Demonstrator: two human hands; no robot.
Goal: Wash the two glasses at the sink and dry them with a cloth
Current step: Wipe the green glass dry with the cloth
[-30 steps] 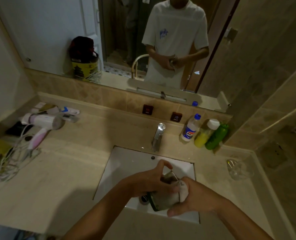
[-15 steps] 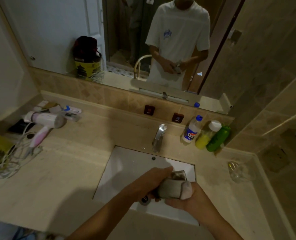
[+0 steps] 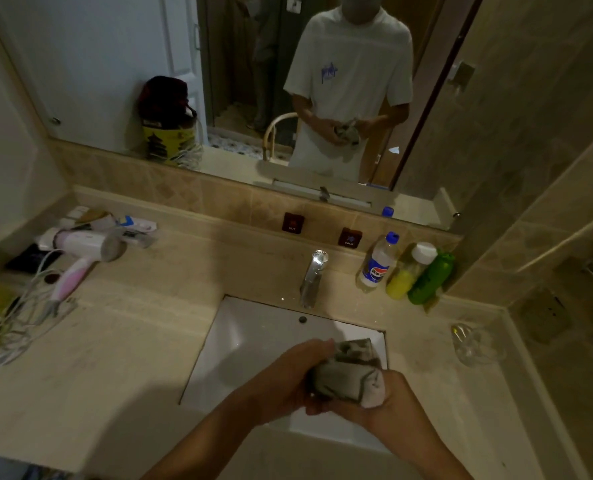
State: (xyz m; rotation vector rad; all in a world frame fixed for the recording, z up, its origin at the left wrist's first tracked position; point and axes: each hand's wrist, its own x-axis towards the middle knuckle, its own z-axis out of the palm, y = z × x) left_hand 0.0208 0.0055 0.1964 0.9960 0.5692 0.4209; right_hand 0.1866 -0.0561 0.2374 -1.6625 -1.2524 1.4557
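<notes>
Hands meet over the front of the sink (image 3: pixel 239 344), and the grip is tight: the left hand (image 3: pixel 288 379) curls round one side of a grey cloth (image 3: pixel 348 375), the right hand (image 3: pixel 388 403) cups it from below and the side. The cloth is bundled round something; I cannot tell whether a glass sits inside. The other glass (image 3: pixel 475 344) stands alone on the counter (image 3: pixel 115 358), well to the right of the sink. Behind the basin rises the tap (image 3: pixel 314 275), with three bottles (image 3: pixel 405 268) clustered beside it. A hairdryer (image 3: pixel 83 251) lies far left.
</notes>
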